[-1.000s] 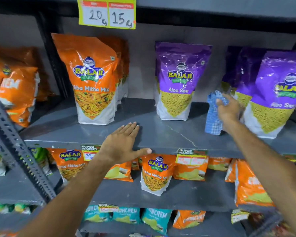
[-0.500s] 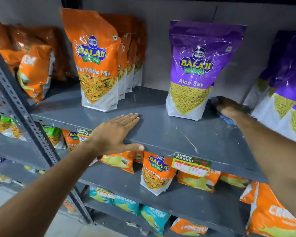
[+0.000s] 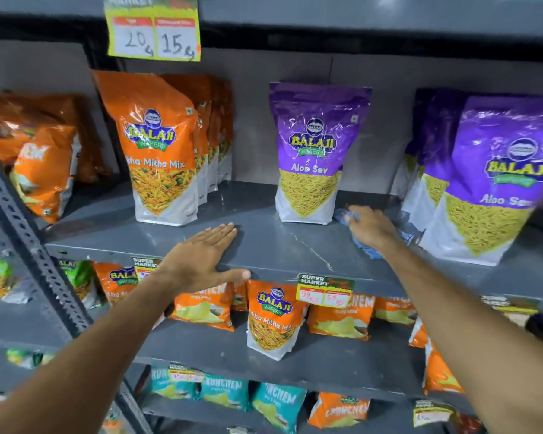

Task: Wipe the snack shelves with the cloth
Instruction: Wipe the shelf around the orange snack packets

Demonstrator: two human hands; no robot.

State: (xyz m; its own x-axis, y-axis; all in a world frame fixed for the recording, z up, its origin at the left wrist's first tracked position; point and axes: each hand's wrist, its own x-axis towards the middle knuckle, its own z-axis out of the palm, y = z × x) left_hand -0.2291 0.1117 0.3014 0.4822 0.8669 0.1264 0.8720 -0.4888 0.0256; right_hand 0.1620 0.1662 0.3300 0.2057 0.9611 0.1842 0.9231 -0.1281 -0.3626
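A grey metal snack shelf [image 3: 264, 242] runs across the middle of the view. My right hand [image 3: 372, 228] presses a blue checked cloth [image 3: 365, 249] flat on the shelf, in the gap between a single purple Aloo Sev bag [image 3: 314, 151] and a group of purple bags [image 3: 489, 183] at the right. Most of the cloth is hidden under the hand. My left hand [image 3: 201, 258] lies flat and spread on the shelf's front edge, thumb over the lip, holding nothing.
Orange Mitha Mix bags [image 3: 160, 148] stand in a row at the left of the shelf. A slotted steel upright [image 3: 29, 242] slants across the left. Lower shelves [image 3: 295, 355] hold orange and teal packets. Price tags [image 3: 325, 291] hang on the shelf lip.
One second ago my right hand held the cloth up, hanging; it now presses it down on the shelf and has slid forward from the back. The left hand has stayed put.
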